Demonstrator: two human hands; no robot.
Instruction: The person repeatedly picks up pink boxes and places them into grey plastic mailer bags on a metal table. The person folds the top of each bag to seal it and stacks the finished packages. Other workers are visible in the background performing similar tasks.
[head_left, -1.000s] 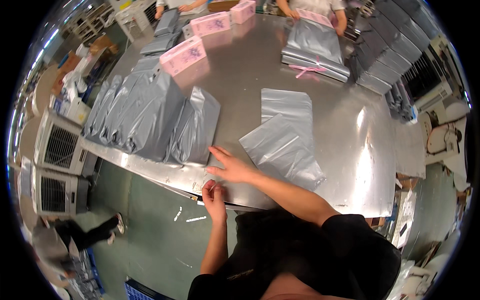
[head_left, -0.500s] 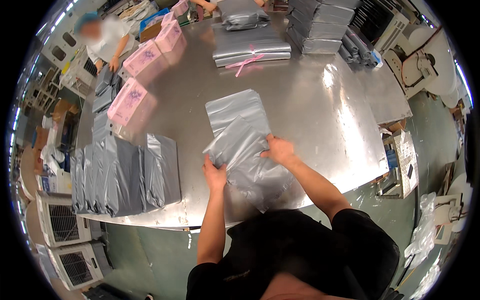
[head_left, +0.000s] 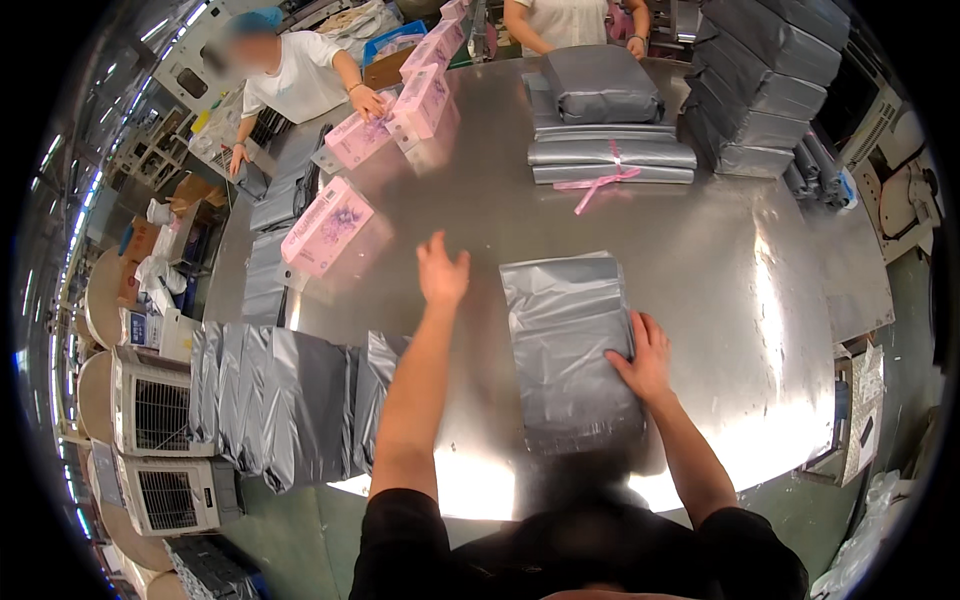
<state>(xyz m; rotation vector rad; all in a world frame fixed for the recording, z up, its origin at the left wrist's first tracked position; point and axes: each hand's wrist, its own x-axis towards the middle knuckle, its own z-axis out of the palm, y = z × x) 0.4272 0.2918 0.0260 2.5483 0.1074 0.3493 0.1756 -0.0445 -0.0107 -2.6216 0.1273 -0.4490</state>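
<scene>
Flat on the metal table before me lies a grey plastic mailing bag (head_left: pixel 570 340), its open end facing away; whether more than one is stacked there I cannot tell. My right hand (head_left: pixel 645 358) rests on its right edge, thumb spread over the top and fingers along the side. Out over the bare metal to the left, my left hand (head_left: pixel 443 270) is stretched forward with fingers apart, holding nothing. Beyond it to the left stands a pink box (head_left: pixel 328 227) with a purple flower print, a short way from my fingertips.
Filled grey bags (head_left: pixel 300 400) stand in a row at the near left. Flat bundles tied with pink ribbon (head_left: pixel 600 182) lie at the back, with a tall stack of grey packages (head_left: pixel 765 85) to their right. A co-worker's hand (head_left: pixel 368 103) touches another pink box (head_left: pixel 358 140).
My left hand has let go of the bag and moved forward. The bag now lies straight and flat, my right hand still on it. The co-worker's hand has come onto a pink box. The view has shifted.
</scene>
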